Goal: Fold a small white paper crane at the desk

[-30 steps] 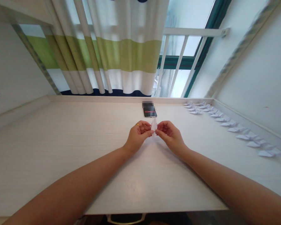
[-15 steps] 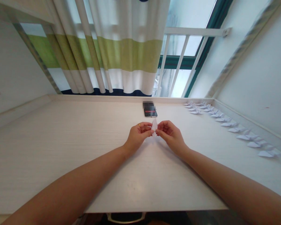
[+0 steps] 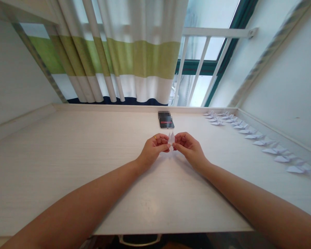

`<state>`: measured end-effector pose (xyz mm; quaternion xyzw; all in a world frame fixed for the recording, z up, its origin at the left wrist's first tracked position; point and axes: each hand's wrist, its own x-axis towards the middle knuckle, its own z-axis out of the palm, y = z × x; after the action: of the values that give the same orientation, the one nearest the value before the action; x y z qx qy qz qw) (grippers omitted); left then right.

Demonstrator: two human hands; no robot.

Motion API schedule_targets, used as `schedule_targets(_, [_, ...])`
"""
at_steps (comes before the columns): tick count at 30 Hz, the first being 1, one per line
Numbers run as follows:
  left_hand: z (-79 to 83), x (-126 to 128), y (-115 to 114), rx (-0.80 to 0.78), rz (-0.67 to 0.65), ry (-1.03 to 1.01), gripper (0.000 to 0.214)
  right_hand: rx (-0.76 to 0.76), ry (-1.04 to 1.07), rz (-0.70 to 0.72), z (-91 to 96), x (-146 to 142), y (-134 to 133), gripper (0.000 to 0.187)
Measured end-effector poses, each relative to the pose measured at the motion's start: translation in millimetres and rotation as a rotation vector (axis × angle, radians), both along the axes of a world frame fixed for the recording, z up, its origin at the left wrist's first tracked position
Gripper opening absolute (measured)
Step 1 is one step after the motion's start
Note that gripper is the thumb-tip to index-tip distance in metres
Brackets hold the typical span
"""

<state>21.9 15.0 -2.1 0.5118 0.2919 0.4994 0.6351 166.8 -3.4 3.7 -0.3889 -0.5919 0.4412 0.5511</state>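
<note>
A small piece of folded white paper (image 3: 171,139) stands between my two hands above the table. Its upper end shows two narrow points side by side, with a slit between them. My left hand (image 3: 155,146), with a ring on one finger, pinches the paper's left side between thumb and fingers. On the right side, my right hand (image 3: 187,146) grips it the same way. The fingertips of both hands nearly meet at the paper's middle and cover part of it.
A phone (image 3: 166,120) lies just beyond my hands on the white table (image 3: 67,155). Several folded paper cranes (image 3: 254,137) line the table's right side and far right corner. A raised ledge (image 3: 114,108) runs along the back, below a curtain (image 3: 145,58) and a white railing (image 3: 217,32).
The paper's single upper point has parted into two points with a gap between them. Both hands keep their grip and have hardly moved.
</note>
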Motion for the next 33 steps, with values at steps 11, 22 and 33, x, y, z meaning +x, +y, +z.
schedule_targets(11, [0.4,-0.7,0.4,0.021,-0.029,0.006,0.011,-0.030,-0.059,0.034,3.6,3.0,-0.2,0.005])
schedule_targets(22, [0.6,-0.5,0.2,0.014,0.036,0.005,0.010,0.047,-0.098,0.024,4.8,4.9,0.8,0.007])
schedule_targets(33, [4.2,0.3,-3.4,0.046,0.038,-0.012,0.011,0.076,-0.065,0.025,3.4,5.1,1.1,0.012])
